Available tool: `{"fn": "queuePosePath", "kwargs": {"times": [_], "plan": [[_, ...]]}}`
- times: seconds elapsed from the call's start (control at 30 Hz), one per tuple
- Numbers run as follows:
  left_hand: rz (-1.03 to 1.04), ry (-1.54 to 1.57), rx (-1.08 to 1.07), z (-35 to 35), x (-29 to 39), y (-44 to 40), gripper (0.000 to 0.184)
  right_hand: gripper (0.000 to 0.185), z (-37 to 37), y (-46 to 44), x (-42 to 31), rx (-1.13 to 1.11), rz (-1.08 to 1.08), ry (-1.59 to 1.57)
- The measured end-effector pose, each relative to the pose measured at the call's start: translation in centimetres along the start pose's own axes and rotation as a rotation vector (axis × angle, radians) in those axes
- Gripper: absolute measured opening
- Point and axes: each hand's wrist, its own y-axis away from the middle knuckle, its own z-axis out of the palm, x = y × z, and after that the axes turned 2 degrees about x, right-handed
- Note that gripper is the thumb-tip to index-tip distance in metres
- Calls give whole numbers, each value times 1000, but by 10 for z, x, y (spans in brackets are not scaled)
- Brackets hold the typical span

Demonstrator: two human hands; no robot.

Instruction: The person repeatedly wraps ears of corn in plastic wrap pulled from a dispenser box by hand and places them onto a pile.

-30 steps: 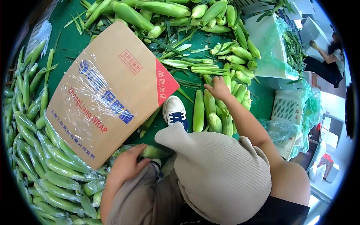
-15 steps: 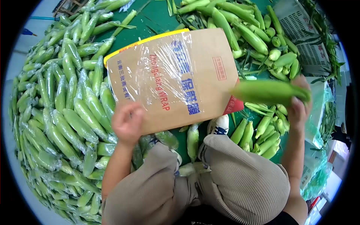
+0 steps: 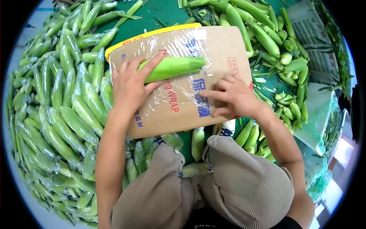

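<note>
Green floor (image 3: 158, 13) under you, wrapped corn (image 3: 68, 122) heaped at left, a pale crate (image 3: 315, 47) far right, the carton (image 3: 225, 44) before you, one corn ear (image 3: 177, 68) lying on it, clasped in your left hand (image 3: 131, 82), and whether your right hand (image 3: 237, 95) pinches anything, I can't tell

You are in what looks like a produce-packing workspace. To your left, film-wrapped corn ears (image 3: 68, 122) lie in a broad, dense heap; ahead and to your right are unwrapped corn ears (image 3: 265, 42) in green husks. In front of you, the cardboard carton (image 3: 225, 45) is printed with "WRAP" and has clear film (image 3: 179, 45) across its top. A perforated plastic crate (image 3: 314, 42) and green plastic sheeting (image 3: 320, 175) line your right side, and the green floor (image 3: 156, 13) is scattered with leaf scraps.
</note>
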Motion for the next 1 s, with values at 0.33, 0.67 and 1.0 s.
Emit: {"fn": "queuePosePath", "kwargs": {"times": [0.33, 0.67, 1.0], "plan": [[52, 2, -48, -14, 27, 31, 76, 15, 13, -10, -12, 1028, 430, -808], [-140, 154, -131, -10, 26, 18, 76, 25, 29, 4, 17, 328, 211, 140], [-54, 259, -205, -18, 9, 7, 75, 22, 12, -74, -8, 560, 258, -383]]}}
